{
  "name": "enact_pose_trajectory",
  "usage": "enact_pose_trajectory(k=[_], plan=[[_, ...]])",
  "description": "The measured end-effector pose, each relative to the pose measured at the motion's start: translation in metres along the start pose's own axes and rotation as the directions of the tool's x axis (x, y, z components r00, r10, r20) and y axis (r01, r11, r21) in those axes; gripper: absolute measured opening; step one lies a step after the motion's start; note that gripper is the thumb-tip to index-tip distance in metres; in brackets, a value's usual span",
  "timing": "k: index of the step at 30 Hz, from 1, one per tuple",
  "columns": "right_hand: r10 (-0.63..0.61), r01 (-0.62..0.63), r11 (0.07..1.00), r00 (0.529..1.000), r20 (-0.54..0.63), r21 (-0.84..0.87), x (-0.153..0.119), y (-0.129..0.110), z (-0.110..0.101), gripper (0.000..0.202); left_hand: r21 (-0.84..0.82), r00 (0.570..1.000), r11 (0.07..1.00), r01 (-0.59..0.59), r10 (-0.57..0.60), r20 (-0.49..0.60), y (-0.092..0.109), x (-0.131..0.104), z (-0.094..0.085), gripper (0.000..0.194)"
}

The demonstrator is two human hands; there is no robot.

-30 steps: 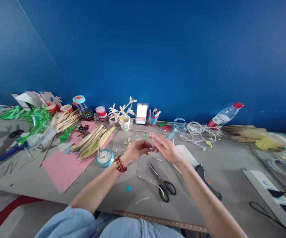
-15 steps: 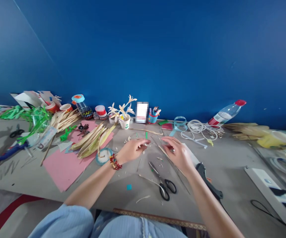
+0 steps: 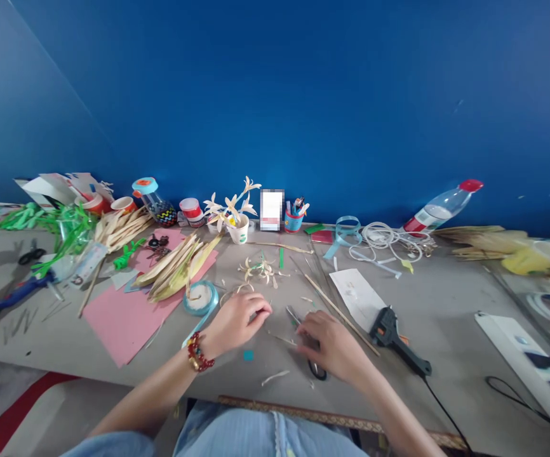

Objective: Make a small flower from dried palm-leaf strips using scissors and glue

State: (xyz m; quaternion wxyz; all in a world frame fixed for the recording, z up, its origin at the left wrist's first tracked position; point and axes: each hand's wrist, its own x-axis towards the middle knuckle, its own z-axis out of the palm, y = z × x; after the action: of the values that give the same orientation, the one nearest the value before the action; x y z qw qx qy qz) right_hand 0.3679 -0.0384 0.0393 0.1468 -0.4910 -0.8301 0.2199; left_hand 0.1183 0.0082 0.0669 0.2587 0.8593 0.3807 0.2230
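The scissors (image 3: 293,315) lie on the grey table (image 3: 427,298), just below and right of the frame's centre, their long axis slanting from upper left to lower right. The metal blades point to the upper left; the black looped handles lie lower right, partly hidden. The right hand (image 3: 327,343) covers their middle, thumb and fingers bent and somewhat apart; whether they grip is impossible to tell. The left hand (image 3: 239,320), left of the scissors, has its fingers curled together; I cannot tell if they pinch anything. Above it lie thin-petalled, cream flowers (image 3: 263,270) and a glossy blue ribbon roll (image 3: 212,298). Right of the scissors stretch a thin, straight stick (image 3: 339,310) and a black plastic glue gun (image 3: 399,343).
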Motion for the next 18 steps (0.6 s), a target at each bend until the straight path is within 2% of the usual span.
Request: enact_pose_trajectory(k=[2,4,7,9,11,13,15,16,18], plan=[[0.024,-0.023,0.999,0.999,0.022,-0.046,-0.007,-0.005,0.01,0.006,-0.055,0.996,0.995,0.083,-0.085,-0.025,-0.003,-0.011,0.005,0.02],[0.04,-0.04,0.998,0.999,-0.009,-0.041,-0.009,-0.007,0.015,0.006,-0.121,0.992,0.986,0.115,-0.121,-0.044,-0.003,-0.019,0.008,0.02],[-0.005,0.013,0.999,0.989,-0.149,0.048,-0.008,-0.008,0.012,0.014,-0.256,0.977,0.955,0.148,-0.181,-0.111,0.001,-0.024,0.01,0.017],[-0.09,0.117,0.99,0.955,-0.282,0.08,-0.007,-0.009,0.006,0.015,-0.398,0.955,0.896,0.196,-0.266,-0.128,0.006,-0.025,0.012,0.026],[-0.196,0.233,0.971,0.9,-0.39,0.05,-0.006,-0.011,0.002,0.016,-0.56,0.95,0.794,0.239,-0.31,-0.034,0.012,-0.023,0.016,0.036],[-0.281,0.314,0.95,0.847,-0.45,-0.003,-0.005,-0.014,-0.001,0.019,-0.694,0.957,0.665,0.275,-0.261,0.129,0.017,-0.018,0.021,0.04],[-0.319,0.343,0.938,0.81,-0.492,-0.043,-0.004,-0.017,-0.001,0.023,-0.763,0.946,0.561,0.323,-0.201,0.253,0.021,-0.013,0.028,0.035],[-0.319,0.341,0.939,0.798,-0.511,-0.054,-0.004,-0.018,-0.001,0.025,-0.773,0.94,0.535,0.341,-0.2,0.276,0.022,-0.011,0.032,0.032],[-0.28,0.31,0.95,0.779,-0.561,-0.044,-0.005,-0.018,0.0,0.03,-0.774,0.939,0.534,0.341,-0.231,0.255,0.025,-0.007,0.036,0.029]])
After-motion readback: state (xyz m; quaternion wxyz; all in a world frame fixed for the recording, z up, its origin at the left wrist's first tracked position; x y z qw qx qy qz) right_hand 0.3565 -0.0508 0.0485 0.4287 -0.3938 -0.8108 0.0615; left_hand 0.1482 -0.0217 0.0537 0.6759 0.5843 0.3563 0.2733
